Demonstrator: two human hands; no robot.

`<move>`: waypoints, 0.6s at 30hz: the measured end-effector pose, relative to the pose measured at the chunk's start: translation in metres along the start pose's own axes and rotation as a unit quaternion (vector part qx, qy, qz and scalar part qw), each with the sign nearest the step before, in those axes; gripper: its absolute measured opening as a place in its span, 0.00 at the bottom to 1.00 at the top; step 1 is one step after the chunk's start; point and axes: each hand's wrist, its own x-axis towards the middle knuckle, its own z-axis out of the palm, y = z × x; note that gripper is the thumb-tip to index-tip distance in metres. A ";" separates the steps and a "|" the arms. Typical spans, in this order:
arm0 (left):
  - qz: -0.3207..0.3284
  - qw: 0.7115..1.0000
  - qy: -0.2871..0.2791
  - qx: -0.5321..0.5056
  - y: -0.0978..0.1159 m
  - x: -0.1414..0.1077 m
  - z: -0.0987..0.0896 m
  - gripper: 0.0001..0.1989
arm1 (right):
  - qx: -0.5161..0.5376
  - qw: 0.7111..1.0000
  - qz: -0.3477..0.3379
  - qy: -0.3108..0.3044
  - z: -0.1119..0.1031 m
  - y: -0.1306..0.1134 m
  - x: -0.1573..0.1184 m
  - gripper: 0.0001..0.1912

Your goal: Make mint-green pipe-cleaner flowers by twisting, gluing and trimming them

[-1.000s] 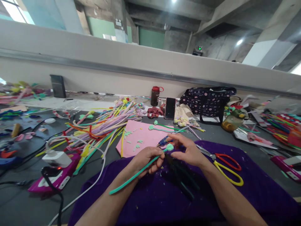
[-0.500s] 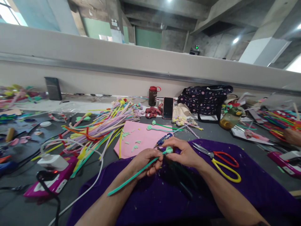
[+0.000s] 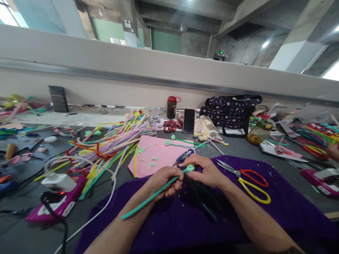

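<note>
My left hand (image 3: pixel 168 180) is closed around a teal fuzzy stem (image 3: pixel 148 201), whose free end slants down over my left forearm. A pale green flower head (image 3: pixel 189 168) tops the stem, and my right hand (image 3: pixel 208 171) pinches it between thumb and fingers. Just beyond my hands a blue hot glue gun (image 3: pixel 185 155) lies at the edge of a pink sheet (image 3: pixel 164 158) with small green pieces on it. Dark-handled pliers (image 3: pixel 206 208) lie in shadow under my right hand on the purple cloth (image 3: pixel 169 229).
Scissors (image 3: pixel 254 187) with red and yellow handles lie right of my hands. Left are a bundle of coloured stems (image 3: pixel 124 135), a magenta power strip (image 3: pixel 63 208) and cables. Behind stand a bottle (image 3: pixel 171 108), a phone (image 3: pixel 189 121) and a bag (image 3: pixel 230 113). Another person's hand (image 3: pixel 333 151) shows far right.
The other person's hand at the far right has shifted slightly right. My hands keep nearly the same place and hold on the stem and flower head.
</note>
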 end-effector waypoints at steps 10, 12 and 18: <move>0.151 0.975 0.127 -0.101 0.002 -0.003 0.007 0.10 | 0.212 0.959 0.155 0.104 0.011 0.014 -0.001 0.20; 0.174 0.967 0.141 -0.121 0.002 -0.003 0.008 0.10 | 0.244 0.946 0.191 0.097 0.016 0.013 0.000 0.13; 0.220 0.957 0.116 -0.148 -0.002 -0.002 0.010 0.11 | 0.339 0.911 0.230 0.045 0.030 -0.013 0.004 0.10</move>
